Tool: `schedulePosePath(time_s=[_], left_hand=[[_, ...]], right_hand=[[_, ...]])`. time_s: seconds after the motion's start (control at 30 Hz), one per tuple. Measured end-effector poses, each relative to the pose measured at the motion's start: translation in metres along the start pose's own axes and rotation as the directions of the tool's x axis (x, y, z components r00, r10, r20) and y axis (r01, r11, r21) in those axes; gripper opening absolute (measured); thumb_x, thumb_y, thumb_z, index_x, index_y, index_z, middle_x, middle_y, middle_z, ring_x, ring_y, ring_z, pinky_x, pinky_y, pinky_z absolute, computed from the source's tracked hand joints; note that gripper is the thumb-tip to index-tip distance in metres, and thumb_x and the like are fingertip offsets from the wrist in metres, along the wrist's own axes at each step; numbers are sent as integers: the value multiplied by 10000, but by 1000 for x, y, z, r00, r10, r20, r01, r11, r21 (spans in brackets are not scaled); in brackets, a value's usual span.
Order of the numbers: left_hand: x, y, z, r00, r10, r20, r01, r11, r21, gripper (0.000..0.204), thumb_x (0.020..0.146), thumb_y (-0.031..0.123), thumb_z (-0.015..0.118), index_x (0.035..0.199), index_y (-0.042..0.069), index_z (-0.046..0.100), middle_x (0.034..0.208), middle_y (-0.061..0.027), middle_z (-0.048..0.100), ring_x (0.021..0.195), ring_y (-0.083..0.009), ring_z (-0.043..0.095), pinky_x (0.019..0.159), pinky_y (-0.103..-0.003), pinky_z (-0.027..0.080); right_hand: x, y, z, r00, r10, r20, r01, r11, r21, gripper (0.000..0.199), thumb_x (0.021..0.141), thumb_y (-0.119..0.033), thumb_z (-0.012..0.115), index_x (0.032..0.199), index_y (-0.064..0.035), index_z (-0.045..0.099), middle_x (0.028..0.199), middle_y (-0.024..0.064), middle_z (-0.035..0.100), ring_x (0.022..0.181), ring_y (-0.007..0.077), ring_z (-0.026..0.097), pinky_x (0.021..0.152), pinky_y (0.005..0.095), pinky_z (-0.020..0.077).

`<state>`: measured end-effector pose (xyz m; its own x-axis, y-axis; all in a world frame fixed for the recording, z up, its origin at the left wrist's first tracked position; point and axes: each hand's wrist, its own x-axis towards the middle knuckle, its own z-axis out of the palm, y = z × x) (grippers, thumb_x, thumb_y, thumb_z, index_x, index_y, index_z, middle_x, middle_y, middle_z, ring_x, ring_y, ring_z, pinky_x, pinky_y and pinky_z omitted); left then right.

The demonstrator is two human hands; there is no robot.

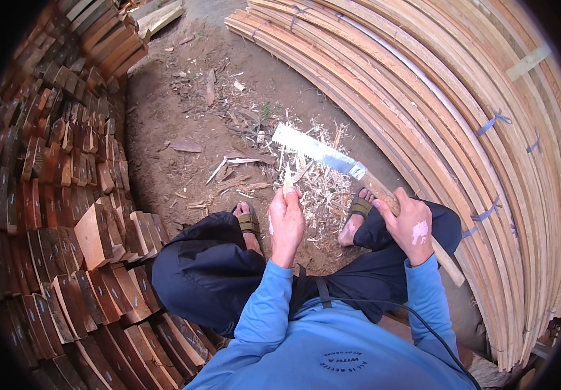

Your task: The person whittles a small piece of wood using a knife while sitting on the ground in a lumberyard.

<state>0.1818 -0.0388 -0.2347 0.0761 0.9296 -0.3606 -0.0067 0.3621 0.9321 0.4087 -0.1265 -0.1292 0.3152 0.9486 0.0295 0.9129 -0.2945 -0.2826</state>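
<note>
In the middle, my left hand point(285, 226) is closed round a small piece of wood point(287, 180) whose pale, pointed tip sticks up past the fingers. The rest of that piece is hidden in the hand. My right hand point(409, 224) grips the long wooden handle of a machete point(317, 153). Its broad, bright blade reaches up and left over a heap of wood shavings point(323, 211), beyond the pointed tip and apart from it. The handle's rear end emerges below my right wrist, over my right leg.
Stacked boards point(66, 240) rise on my left, cut ends facing me. Long wooden strips point(417, 117), bundled with blue ties point(494, 122), curve along the right. Bark pieces and chips point(186, 146) lie on the dirt ground point(157, 117). My sandalled feet point(248, 224) flank the shavings.
</note>
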Motion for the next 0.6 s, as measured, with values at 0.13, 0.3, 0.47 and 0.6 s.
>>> schedulePosePath(time_s=[0.13,0.3,0.47,0.6], left_hand=[[-11,25,13,993,1,122,21,984,-177,180,1119,252,463,1123,81,520,668,58,437,540,-25,343,472,-230,276],[-15,41,19,947,-38,320,121,962,-244,150,1107,271,522,1113,121,525,735,56,454,538,-19,338,457,-197,245],[-25,44,32,881,-136,454,292,910,-294,125,1084,212,570,1149,105,572,855,46,514,680,-35,437,549,-192,335],[-41,44,63,853,-118,508,295,912,-284,203,1078,180,589,1232,48,588,930,22,571,803,-64,533,646,-226,446]], right_hand=[[4,8,-2,992,96,78,-111,967,231,463,958,-436,721,908,11,611,718,249,666,661,441,670,609,485,513],[6,24,6,978,97,184,-178,847,501,368,972,-353,715,1011,9,665,706,141,677,626,265,677,602,405,498],[11,15,3,884,67,463,-430,509,746,311,995,-310,705,1100,-18,689,695,17,634,614,63,574,558,278,426],[15,4,11,888,-26,459,-435,281,856,296,1007,-275,704,1132,-8,685,702,-25,623,633,-3,526,552,213,384]])
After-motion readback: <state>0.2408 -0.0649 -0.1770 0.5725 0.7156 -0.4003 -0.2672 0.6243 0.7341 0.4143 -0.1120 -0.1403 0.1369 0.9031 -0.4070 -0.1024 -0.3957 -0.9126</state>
